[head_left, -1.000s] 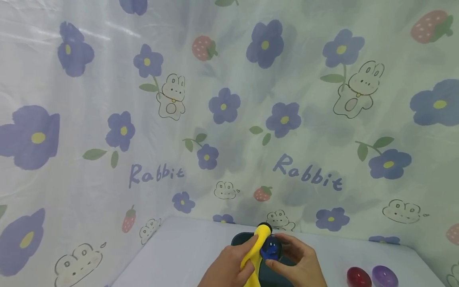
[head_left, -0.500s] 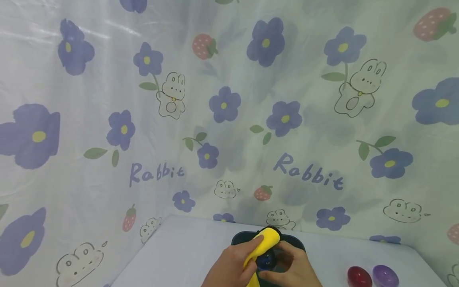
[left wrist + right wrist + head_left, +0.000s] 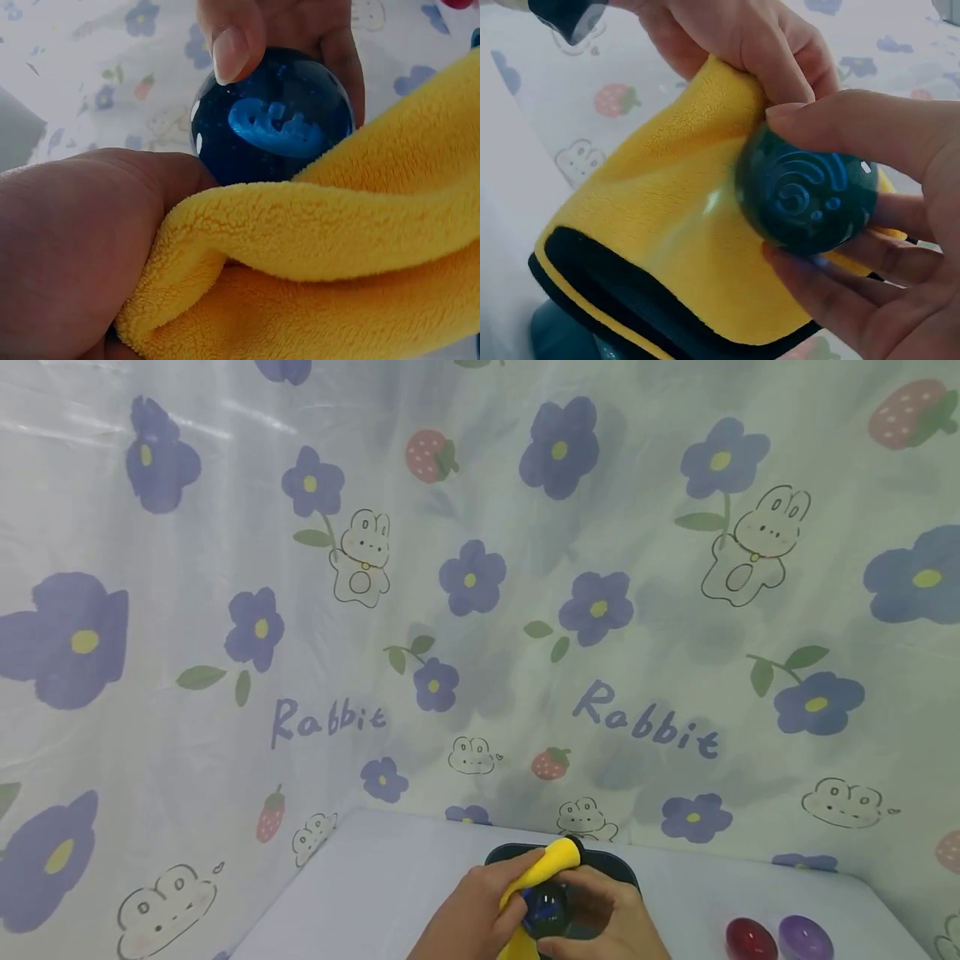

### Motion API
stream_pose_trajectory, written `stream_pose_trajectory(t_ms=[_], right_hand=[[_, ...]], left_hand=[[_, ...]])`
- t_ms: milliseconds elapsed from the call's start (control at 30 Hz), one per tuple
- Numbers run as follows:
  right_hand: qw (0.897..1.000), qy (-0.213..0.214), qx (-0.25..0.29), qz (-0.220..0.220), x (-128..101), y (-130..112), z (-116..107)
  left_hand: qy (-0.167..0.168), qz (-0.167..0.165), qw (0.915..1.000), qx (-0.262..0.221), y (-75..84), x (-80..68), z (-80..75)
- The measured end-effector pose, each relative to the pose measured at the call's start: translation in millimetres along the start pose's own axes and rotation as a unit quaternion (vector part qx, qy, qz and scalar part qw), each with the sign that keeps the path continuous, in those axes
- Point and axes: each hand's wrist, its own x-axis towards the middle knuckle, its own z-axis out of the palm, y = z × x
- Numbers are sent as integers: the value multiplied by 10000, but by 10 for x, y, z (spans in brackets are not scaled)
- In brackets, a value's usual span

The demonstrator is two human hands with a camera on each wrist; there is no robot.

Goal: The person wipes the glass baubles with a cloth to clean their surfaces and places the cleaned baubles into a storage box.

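The left hand (image 3: pixel 474 908) gripped the cloth (image 3: pixel 557 860), whose long axis pointed toward the table's (image 3: pixel 375 877) far edge, and the right hand (image 3: pixel 617 914) pinched the ball (image 3: pixel 550 912) touching it.

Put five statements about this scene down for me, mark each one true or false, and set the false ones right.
1. The right hand holds a dark blue ball. True.
2. The left hand grips a yellow cloth. True.
3. The cloth is yellow right out to its edge. False: dark trim shows along its edge in the right wrist view.
4. A red object and a purple object lie side by side on the white table. True.
5. Those two lie left of the hands in the head view. False: they lie to the right of both hands and of the dark container.
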Motion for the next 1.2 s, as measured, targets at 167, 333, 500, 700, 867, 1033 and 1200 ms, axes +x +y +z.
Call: stream_pose_trajectory(t_ms=[167,333,500,700,867,1033,1200], right_hand=[[9984,536,110,166,-13,-55,27],[9922,1195,172,300,-21,-77,72],[9878,1505,201,333,-6,-70,107],[9840,1737,303,238,2,-57,154],[9797,1997,153,82,3,-35,173],[9740,2241,-282,-182,37,6,173],[9711,2325,-523,-142,76,52,151]], left_hand=[[-104,66,9990,-441,-35,2,-5],[-187,277,9974,-642,-45,2,-22],[-197,167,9977,-624,-59,-8,-29],[-232,34,9982,-552,-64,-32,-31],[-307,135,9976,-603,-68,-49,-33],[-326,272,9972,-624,-50,-69,-50],[-216,561,9978,-281,-1,-104,-76]])
